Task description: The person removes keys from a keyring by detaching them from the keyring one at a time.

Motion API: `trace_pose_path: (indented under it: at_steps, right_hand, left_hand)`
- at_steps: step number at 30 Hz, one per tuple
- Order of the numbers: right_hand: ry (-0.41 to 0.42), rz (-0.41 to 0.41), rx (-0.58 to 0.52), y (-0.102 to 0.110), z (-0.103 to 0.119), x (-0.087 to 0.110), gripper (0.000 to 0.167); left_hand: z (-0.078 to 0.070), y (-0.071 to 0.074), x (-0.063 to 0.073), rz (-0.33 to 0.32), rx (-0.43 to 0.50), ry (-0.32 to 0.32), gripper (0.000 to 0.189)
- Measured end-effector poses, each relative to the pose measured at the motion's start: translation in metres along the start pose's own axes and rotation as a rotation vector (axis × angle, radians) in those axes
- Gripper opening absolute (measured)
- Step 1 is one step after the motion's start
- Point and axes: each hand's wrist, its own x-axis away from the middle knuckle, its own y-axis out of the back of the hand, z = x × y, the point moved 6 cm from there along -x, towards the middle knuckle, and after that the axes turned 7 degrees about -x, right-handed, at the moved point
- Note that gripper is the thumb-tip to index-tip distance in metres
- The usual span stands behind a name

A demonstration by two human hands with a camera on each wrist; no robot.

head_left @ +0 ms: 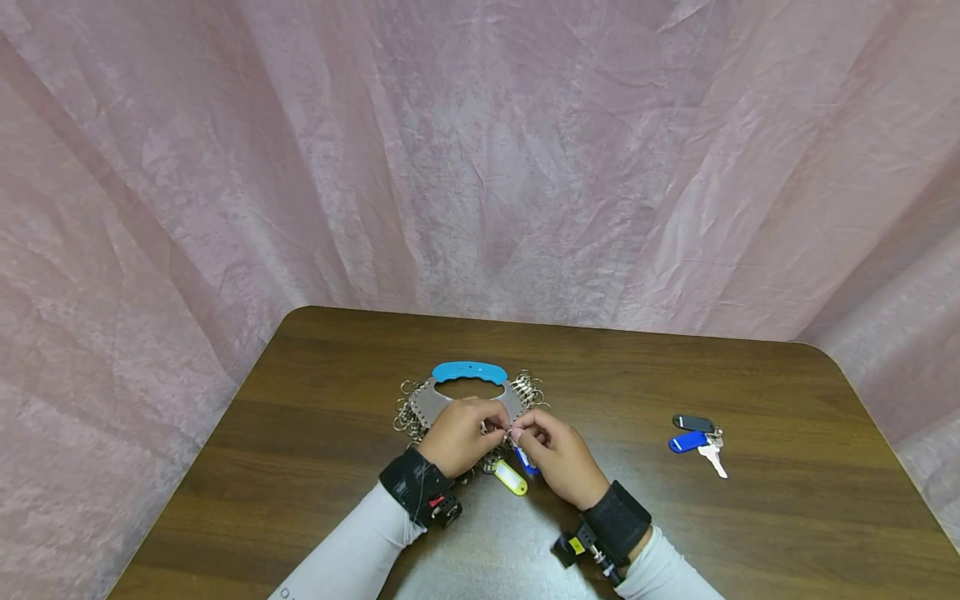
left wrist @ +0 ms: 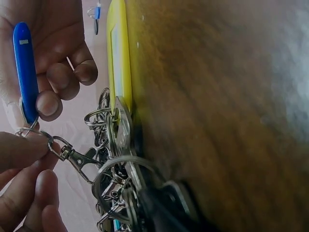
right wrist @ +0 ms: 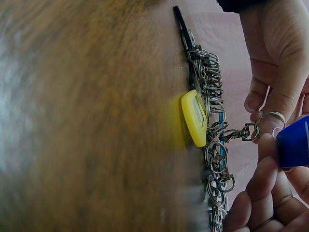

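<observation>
A grey metal key holder plate (head_left: pixel 431 403) with a blue handle (head_left: pixel 469 369) lies on the table, its edge hung with metal clasps and rings. Close over its near edge, my left hand (head_left: pixel 459 437) pinches a split ring (right wrist: pixel 271 115) joined to one swivel clasp (left wrist: pixel 75 157). My right hand (head_left: pixel 558 460) pinches the small ring end of a blue key tag (left wrist: pixel 26 72), right beside the split ring. The fingertips of both hands nearly meet there. Below them a yellow key tag (head_left: pixel 511 477) hangs off the plate's near edge onto the table.
On the right side of the brown wooden table (head_left: pixel 795 517) lie a black key tag (head_left: pixel 693 423), another blue key tag (head_left: pixel 687 442) and a silver key (head_left: pixel 712 457). A pink curtain (head_left: pixel 495 167) hangs behind the table's far edge.
</observation>
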Motion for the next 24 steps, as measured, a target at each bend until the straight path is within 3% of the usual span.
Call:
trace_pose_path:
  at_steps: [8, 24]
  right_hand:
    - [0.027, 0.011, -0.034, -0.0013, 0.0030, 0.0011, 0.006]
    - [0.096, 0.157, -0.027, -0.0093, 0.0048, 0.0024, 0.008]
  left_hand:
    - [0.0055, -0.0020, 0.0001, 0.010, 0.098, 0.057, 0.008]
    - [0.0099, -0.0043, 0.0001, 0.020, 0.082, 0.093, 0.005]
